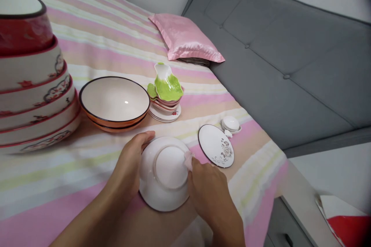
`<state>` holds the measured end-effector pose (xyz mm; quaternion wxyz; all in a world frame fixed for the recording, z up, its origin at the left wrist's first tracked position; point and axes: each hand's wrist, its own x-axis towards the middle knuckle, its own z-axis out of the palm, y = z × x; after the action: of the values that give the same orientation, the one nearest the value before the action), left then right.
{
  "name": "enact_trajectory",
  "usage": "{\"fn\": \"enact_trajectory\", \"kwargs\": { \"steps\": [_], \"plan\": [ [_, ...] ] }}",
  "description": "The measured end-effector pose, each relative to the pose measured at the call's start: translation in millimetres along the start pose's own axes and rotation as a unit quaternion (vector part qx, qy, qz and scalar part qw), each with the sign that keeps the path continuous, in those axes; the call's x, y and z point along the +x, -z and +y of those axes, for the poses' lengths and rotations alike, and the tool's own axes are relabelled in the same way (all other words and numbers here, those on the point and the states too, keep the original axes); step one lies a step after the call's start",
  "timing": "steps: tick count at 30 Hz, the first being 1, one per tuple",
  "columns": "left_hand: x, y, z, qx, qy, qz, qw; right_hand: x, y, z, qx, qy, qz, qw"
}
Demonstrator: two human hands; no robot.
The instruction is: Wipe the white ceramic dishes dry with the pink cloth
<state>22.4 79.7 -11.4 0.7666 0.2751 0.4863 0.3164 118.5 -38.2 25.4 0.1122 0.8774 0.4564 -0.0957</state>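
Observation:
A white plate (pixel 171 168) is held with its underside and round foot ring facing me. My left hand (pixel 131 158) grips its left edge, the thumb lying along the upper rim. At the plate's right side my right hand (pixel 207 183) is closed on a pale pink cloth or tissue (pixel 189 159), which touches the plate's underside. Just right of it lies a white plate with a dark rim and grey flower print (pixel 216 146). Left of my hands stand two nested orange bowls (pixel 114 98) with white insides.
Several red and white bowls (pixel 31 96) are stacked at the left. Behind the held plate are green leaf-shaped dishes (pixel 168 85) on small saucers (pixel 165 115). Small white dishes (pixel 231 123), a pink pillow (pixel 188 38), a grey headboard (pixel 278 54) and a nightstand (pixel 301 200) lie beyond.

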Motion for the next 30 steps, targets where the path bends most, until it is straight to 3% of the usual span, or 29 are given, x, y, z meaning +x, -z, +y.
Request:
{"fn": "enact_trajectory", "kwargs": {
  "steps": [7, 12, 20, 23, 25, 30],
  "plan": [
    [-2, -0.3, 2, 0.001, 0.002, -0.005, 1.0, -18, -3, -4, -0.041, 0.023, -0.024, 0.999],
    [-2, -1.1, 2, -0.001, 0.0, 0.008, 1.0, -27, 8, -15, -0.058, 0.031, -0.093, 0.994],
    [-1, -0.6, 1, -0.001, 0.002, 0.014, 1.0, -34, -6, -26, -0.075, 0.177, -0.073, 0.979],
    [0, -0.8, 1, -0.004, 0.005, 0.016, 1.0, -38, -5, -20, 0.011, 0.263, -0.02, 0.965],
    [1, -0.7, 1, -0.008, 0.011, 0.02, 1.0, -40, 4, -13, 0.109, 0.271, 0.033, 0.956],
    [2, -0.7, 0, -0.003, 0.014, 0.014, 1.0, -16, 14, -3, 0.27, 0.104, 0.218, 0.932]
  ]
}}
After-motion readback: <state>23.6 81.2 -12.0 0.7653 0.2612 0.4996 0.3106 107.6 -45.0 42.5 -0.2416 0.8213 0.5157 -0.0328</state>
